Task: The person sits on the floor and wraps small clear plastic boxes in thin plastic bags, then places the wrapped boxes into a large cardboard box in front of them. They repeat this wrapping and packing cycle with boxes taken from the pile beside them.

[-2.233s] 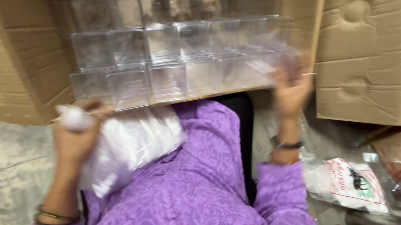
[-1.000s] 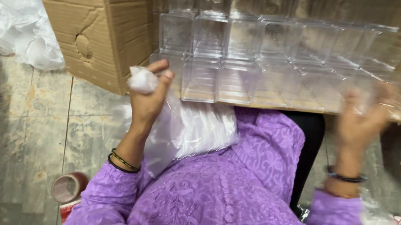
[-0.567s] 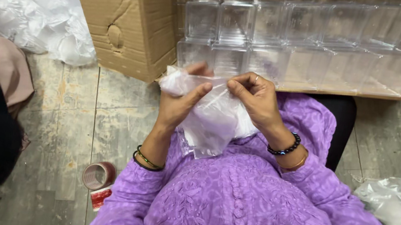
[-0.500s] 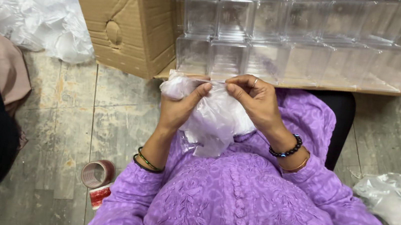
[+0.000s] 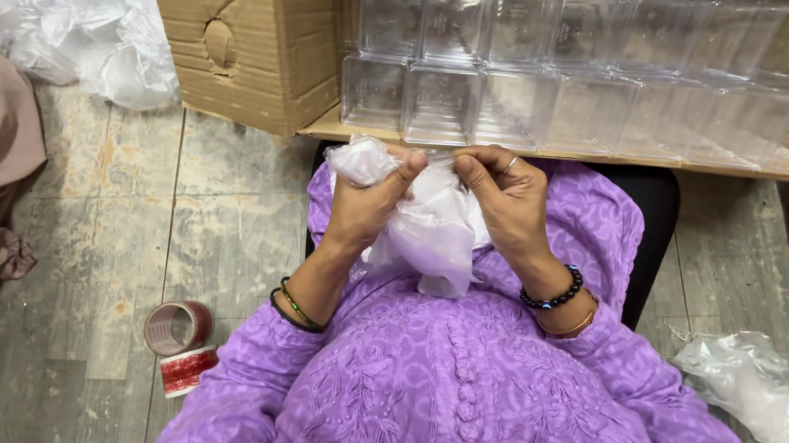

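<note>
The thin plastic bag (image 5: 428,230) hangs lengthwise from both hands down onto the purple lap, its bunched top up near the clear boxes (image 5: 447,104). The left hand (image 5: 372,199) and right hand (image 5: 506,200) have fingers pinched shut on its upper edge, seemingly a little closer together than half a second ago. It looks translucent, whitish, crumpled.

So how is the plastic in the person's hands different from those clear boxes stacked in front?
The plastic bag is soft, crumpled and milky; the clear boxes are rigid, square and see-through. The bag is pinched between the left hand and right hand; the boxes sit untouched in neat rows on cardboard. Both are plastic.
</note>
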